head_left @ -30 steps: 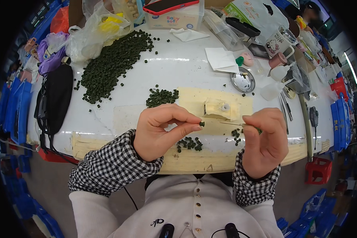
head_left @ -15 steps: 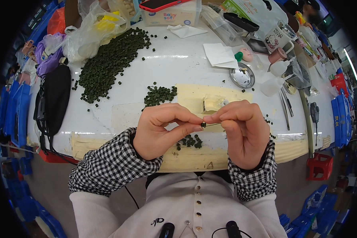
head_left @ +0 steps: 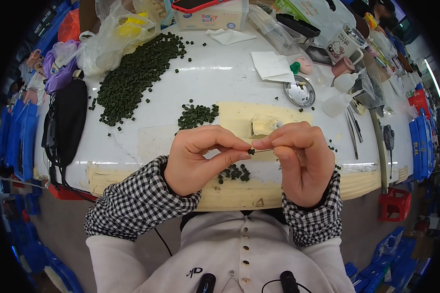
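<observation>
Between the thumb and index finger of my left hand (head_left: 193, 161) is a small dark green ring-like piece (head_left: 251, 152). My right hand (head_left: 305, 158) pinches a thin metal needle-like rod (head_left: 265, 150), its tip meeting the piece; whether it passes through I cannot tell. The fingertips of both hands almost touch above the near part of the table. Just below them lie several loose dark green pieces (head_left: 235, 173), partly hidden by my left hand. A small heap of the same pieces (head_left: 198, 115) sits beyond that hand, and a large pile (head_left: 132, 73) spreads at the far left.
Beyond my fingers stands a cream block (head_left: 263, 127) on a yellowish sheet (head_left: 232, 111). To the right are a round metal lid (head_left: 298, 93), tweezers (head_left: 352, 134) and a mug (head_left: 344, 46). A black pouch (head_left: 69, 127) lies left; plastic bags (head_left: 102, 53) crowd the back.
Both hands stay nearly in place, with the right one shifted very slightly to the right. The small piece has tilted a little between my fingertips, and more of the rod shows.
</observation>
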Available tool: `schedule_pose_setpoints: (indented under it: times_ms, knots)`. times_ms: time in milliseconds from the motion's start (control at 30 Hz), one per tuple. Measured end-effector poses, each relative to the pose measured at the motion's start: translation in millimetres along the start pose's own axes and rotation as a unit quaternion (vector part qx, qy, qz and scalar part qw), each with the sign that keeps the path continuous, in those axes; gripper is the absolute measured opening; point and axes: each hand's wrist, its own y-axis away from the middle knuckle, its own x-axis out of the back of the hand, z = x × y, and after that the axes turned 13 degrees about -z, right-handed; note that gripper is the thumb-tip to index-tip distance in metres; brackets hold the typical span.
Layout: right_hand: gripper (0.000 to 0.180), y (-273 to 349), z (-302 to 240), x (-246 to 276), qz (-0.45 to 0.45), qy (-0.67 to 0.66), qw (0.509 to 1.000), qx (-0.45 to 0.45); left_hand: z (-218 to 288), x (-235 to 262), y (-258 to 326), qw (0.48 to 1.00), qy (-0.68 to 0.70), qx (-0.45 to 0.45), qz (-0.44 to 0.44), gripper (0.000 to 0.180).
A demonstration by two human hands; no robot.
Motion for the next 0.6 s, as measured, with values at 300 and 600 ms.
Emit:
schedule_pose_setpoints:
  times_ms: [300,600]
  knots:
    - [0.008,1,18,14,0.102,0.244,0.962,-0.066,2,-1,-1,1.000,0.005,0.000,0.003,0.014]
    - [0.016,3,20,11,0.056,0.325,0.939,-0.096,2,0,0,1.000,0.009,0.001,0.015,0.015]
